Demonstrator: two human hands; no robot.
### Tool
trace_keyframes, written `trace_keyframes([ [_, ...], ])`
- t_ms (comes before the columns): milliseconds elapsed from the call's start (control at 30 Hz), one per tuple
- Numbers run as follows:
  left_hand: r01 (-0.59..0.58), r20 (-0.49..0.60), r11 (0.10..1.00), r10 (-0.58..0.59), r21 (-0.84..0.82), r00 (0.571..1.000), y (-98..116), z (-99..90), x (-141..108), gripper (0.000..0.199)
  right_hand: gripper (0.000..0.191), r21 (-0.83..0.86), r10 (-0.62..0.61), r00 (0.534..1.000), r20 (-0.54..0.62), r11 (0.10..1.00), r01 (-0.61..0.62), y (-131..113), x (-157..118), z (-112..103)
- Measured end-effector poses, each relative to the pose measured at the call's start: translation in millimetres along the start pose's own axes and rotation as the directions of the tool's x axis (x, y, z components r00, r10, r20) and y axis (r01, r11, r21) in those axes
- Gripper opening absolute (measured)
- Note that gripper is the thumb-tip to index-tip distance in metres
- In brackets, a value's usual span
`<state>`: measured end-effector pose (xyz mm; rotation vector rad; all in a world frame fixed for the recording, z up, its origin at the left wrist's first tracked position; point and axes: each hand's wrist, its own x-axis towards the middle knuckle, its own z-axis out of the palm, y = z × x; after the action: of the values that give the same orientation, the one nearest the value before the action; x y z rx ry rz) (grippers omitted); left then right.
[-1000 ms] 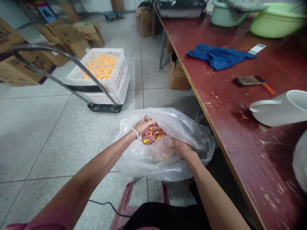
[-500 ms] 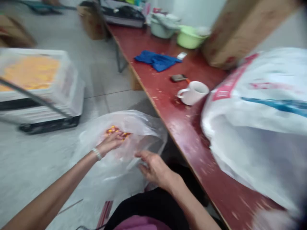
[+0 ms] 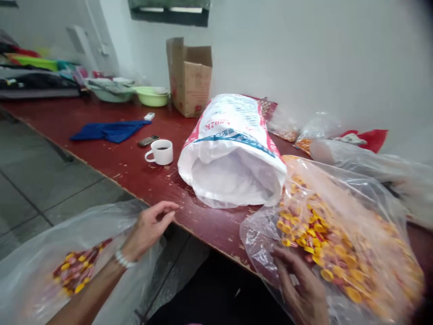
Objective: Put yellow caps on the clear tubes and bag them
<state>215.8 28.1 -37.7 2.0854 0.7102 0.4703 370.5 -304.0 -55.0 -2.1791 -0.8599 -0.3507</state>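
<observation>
Right hand, lower right of frame, lies fingers spread on the near edge of a clear plastic bag heaped with yellow-capped red pieces; the fingers press on the film and are not seen to close around anything, and no piece is held. That bag rests on the red table, its mouth sagging over the near edge. Left hand, lower centre-left, is open and empty, fingers loosely curled, hovering just at the table edge and above a second clear bag in the lower left, which hangs below table level with a smaller clump of the same capped pieces inside. Judged from this, the step in hand is drawing pieces from the full bag on the table. To do it well: the right hand should pin the film flat so the mouth stays wide and does not slide off the edge, since the heap leans toward the person and could spill to the floor; scoop small handfuls rather than rake. The left hand would serve best holding the lower bag's rim open beneath the edge. Further back, mid-frame, a white woven sack lies on its side just beside the full bag, a white mug to its left, then a phone and a blue cloth; a cardboard box stands at the wall.
</observation>
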Motion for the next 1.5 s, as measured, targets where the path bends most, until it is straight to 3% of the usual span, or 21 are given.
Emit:
trace_keyframes([
  [67, -0.184, 0.018, 0.979, 0.183, 0.091, 0.983, 22, 28.7, 35, 0.025, 0.025, -0.051, 0.096, 0.991, -0.094, 0.994, -0.102, 25, -12, -15],
  [200, -0.478, 0.114, 0.808, 0.47, 0.343, 0.876, 59, 87.4, 107, 0.04, 0.033, 0.0, 0.305, 0.939, -0.16, 0.951, -0.309, 52, -38, -36],
  [367, -0.538, 0.246, 0.695, 0.483, 0.476, 0.841, 94, 160.8, 173, 0.041, 0.032, 0.078, 0.389, 0.903, -0.182, 0.921, -0.381, 59, -58, -46],
  [467, -0.589, 0.368, 0.632, 0.46, 0.504, 0.808, 104, 194.2, 192, 0.044, 0.029, 0.082, 0.391, 0.889, -0.238, 0.92, -0.383, 61, -59, -48],
  [533, -0.631, 0.456, 0.592, 0.439, 0.501, 0.774, 104, 205.6, 198, 0.042, 0.026, 0.088, 0.396, 0.882, -0.257, 0.918, -0.386, 62, -58, -48],
  [700, -0.677, 0.544, 0.529, 0.411, 0.511, 0.732, 95, 198.1, 210, 0.035, 0.02, 0.048, 0.368, 0.901, -0.228, 0.929, -0.367, 66, -44, -46],
  [833, -0.666, 0.49, 0.508, 0.451, 0.547, 0.746, 90, 179.6, 202, 0.028, 0.021, -0.181, 0.168, 0.954, -0.249, 0.959, -0.217, 75, -17, -39],
  [933, -0.665, 0.425, 0.523, 0.514, 0.533, 0.745, 83, 170.4, 180, 0.03, 0.026, -0.448, 0.161, 0.968, -0.192, 0.863, -0.233, 83, 3, -36],
  [1000, -0.672, 0.388, 0.553, 0.552, 0.493, 0.738, 75, 169.1, 164, 0.031, 0.032, -0.527, 0.202, 0.966, -0.161, 0.81, -0.257, 87, 10, -34],
  [1167, -0.681, 0.378, 0.588, 0.567, 0.436, 0.732, 56, 184.2, 141, 0.028, 0.03, -0.505, 0.164, 0.982, -0.098, 0.842, -0.191, 86, 12, -21],
  [1300, -0.632, 0.308, 0.629, 0.555, 0.453, 0.773, 47, 191.4, 142, 0.038, 0.029, -0.444, 0.088, 0.995, -0.045, 0.89, -0.099, 83, 8, -12],
  [1400, -0.57, 0.231, 0.681, 0.528, 0.46, 0.817, 43, 183.6, 142, 0.045, 0.027, -0.421, 0.075, 0.993, -0.087, 0.901, -0.105, 88, 5, -27],
  [1500, -0.532, 0.189, 0.728, 0.504, 0.432, 0.843, 40, 170.6, 140, 0.043, 0.028, -0.486, 0.123, 0.969, -0.213, 0.847, -0.214, 103, 0, -61],
])
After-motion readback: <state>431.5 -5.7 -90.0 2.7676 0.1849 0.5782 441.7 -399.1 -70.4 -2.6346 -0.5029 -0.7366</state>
